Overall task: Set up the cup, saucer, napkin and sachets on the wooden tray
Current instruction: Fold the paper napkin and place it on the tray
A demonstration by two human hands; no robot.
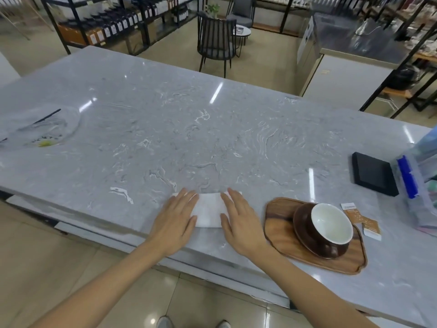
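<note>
A white folded napkin [209, 209] lies near the front edge of the grey marble counter. My left hand [176, 221] rests flat on its left end, and my right hand [241, 218] lies flat on its right end, fingers spread. To the right sits the wooden tray [279, 230]. On the tray stands a brown saucer [301, 223] carrying a brown cup [331, 223] with a white inside. Two brown and white sachets [361, 220] lie on the counter just right of the tray.
A flat black box [373, 174] and a clear plastic container with a blue part [416, 185] stand at the right. A crumpled clear plastic bag [45, 129] lies at the far left. Beyond the marble counter [189, 129] are a chair and shelves.
</note>
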